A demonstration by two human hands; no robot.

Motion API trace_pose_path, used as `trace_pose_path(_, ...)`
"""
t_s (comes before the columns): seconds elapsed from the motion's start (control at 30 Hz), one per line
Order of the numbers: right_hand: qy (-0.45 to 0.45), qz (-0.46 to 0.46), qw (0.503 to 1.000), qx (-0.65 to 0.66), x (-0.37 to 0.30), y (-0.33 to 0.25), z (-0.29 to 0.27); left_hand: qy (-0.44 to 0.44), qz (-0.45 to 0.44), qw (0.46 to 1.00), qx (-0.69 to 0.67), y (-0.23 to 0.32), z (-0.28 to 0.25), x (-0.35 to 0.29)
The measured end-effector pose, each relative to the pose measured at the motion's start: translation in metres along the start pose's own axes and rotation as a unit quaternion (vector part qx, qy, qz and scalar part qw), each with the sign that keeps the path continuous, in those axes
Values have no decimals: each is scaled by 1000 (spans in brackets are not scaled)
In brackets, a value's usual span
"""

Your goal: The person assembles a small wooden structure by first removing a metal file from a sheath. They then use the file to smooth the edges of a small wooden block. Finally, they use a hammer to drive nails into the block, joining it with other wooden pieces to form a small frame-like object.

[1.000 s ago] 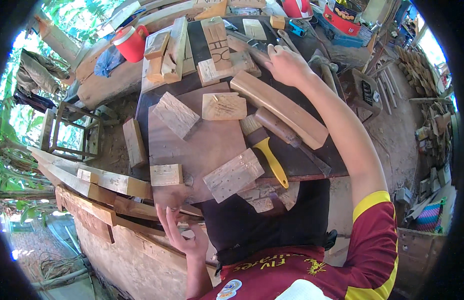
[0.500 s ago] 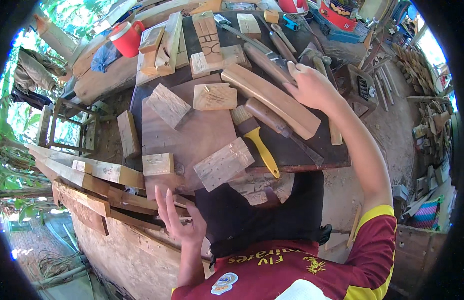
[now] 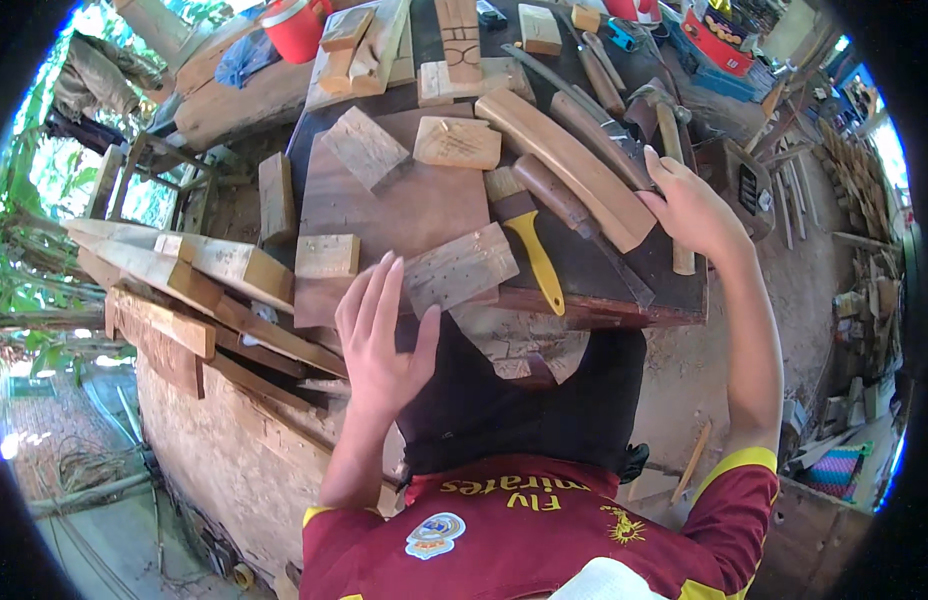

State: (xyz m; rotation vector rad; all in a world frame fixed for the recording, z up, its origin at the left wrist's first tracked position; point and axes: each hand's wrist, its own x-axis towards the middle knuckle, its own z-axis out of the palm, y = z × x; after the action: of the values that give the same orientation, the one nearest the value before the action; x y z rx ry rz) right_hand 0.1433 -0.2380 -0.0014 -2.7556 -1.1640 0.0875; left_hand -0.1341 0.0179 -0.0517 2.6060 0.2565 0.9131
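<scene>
My left hand [image 3: 376, 350] is open at the table's near edge, fingers spread, holding nothing. Its fingertips are beside a pale block with dark dots [image 3: 464, 268] and a smaller block [image 3: 327, 256], both on a wide brown board [image 3: 399, 222]. Over the table's right side, my right hand [image 3: 696, 208] has thumb and forefinger apart, with nothing seen between them. Close to it are a long shaped wood piece [image 3: 574, 170], a hammer [image 3: 672, 130] and a wooden-handled tool [image 3: 599, 138]. Left of these lie a chisel [image 3: 559, 195] and a yellow-handled brush [image 3: 537, 265].
More blocks lie on the board, including a tilted block [image 3: 366, 148]. A marked wood piece [image 3: 460, 45] is at the back, and a red jug [image 3: 296, 28] at the far left. Long timbers [image 3: 199, 280] are stacked left of the table.
My left hand has risen to the table's edge, near the dotted block. My right hand has shifted right and nearer to me. The whole view has tilted slightly.
</scene>
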Motion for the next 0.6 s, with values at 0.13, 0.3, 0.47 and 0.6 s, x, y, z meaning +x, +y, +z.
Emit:
trace_pose_path(0.13, 105, -46, 993, 18, -13, 14, 5, -73, 21, 997, -3, -9, 0, 6)
trace_pose_path(0.3, 277, -3, 958, 70, -40, -46, -3, -103, 26, 994, -4, -19, -6, 9)
trace_pose_path(0.47, 248, -80, 956, 136, -35, -82, 11, -89, -1, 995, -55, -23, -2, 16)
trace_pose_path(0.6, 246, -121, 949, 157, 16, -93, 8, -56, -22, 996, -62, -25, 3, 26)
